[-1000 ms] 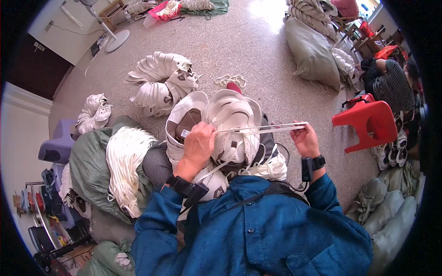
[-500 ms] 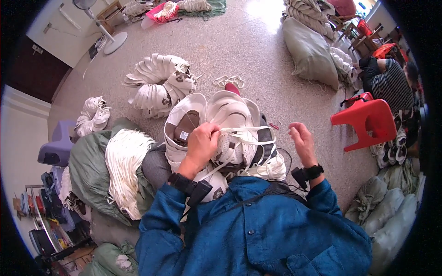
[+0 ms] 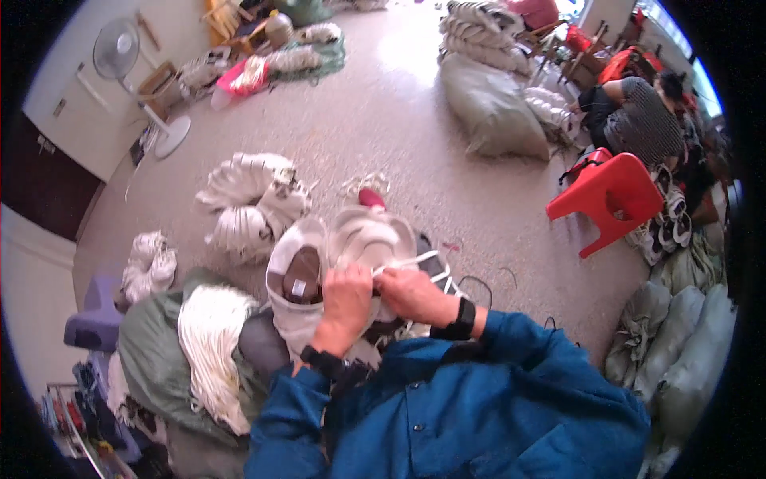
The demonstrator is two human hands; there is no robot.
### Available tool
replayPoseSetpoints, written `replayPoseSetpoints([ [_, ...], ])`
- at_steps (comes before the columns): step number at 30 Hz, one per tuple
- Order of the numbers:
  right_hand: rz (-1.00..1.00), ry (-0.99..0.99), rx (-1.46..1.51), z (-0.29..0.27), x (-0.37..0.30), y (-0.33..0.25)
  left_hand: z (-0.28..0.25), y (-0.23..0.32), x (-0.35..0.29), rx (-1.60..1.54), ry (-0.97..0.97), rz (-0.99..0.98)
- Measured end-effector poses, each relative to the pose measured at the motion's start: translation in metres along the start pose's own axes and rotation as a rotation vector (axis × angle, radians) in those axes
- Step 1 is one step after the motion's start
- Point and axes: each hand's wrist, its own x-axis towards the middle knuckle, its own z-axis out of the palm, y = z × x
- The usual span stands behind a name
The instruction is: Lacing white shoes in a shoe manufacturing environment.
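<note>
The worker's 2 bare hands meet over a white shoe upper, positioned in front of the torso. Right hand: fingertips pressed together, pinching a white lace. Left hand: fingers curled, just beside the right; its fingertips are hidden, so I cannot tell what they grip. A further upper, open end upward with a brown interior, stands immediately to the left.

Floor: pale, speckled, bright with glare toward the far end. On it, ahead and to the left, lies a curved stack of white uppers. At the worker's left, a bundle of white laces rests on a green sack, near a purple chair. A standing fan is placed by the left wall, past a dark door. To the right: 1 red stool, upright; beyond it, 1 co-worker in a striped top, bent over; and a full grey-green sack.
</note>
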Motion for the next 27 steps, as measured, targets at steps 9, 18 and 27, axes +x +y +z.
replayPoseSetpoints([
  [9,0.003,0.010,-0.034,0.008,0.001,-0.001,-0.010,0.011,-0.026,-0.266,0.163,-0.090],
  [18,-0.011,-0.038,-0.062,0.011,0.005,-0.002,0.013,0.012,-0.020,-0.069,0.096,-0.137],
  [27,-0.064,-0.063,-0.035,0.003,0.010,-0.012,0.004,-0.001,-0.031,-0.428,0.216,-0.271],
])
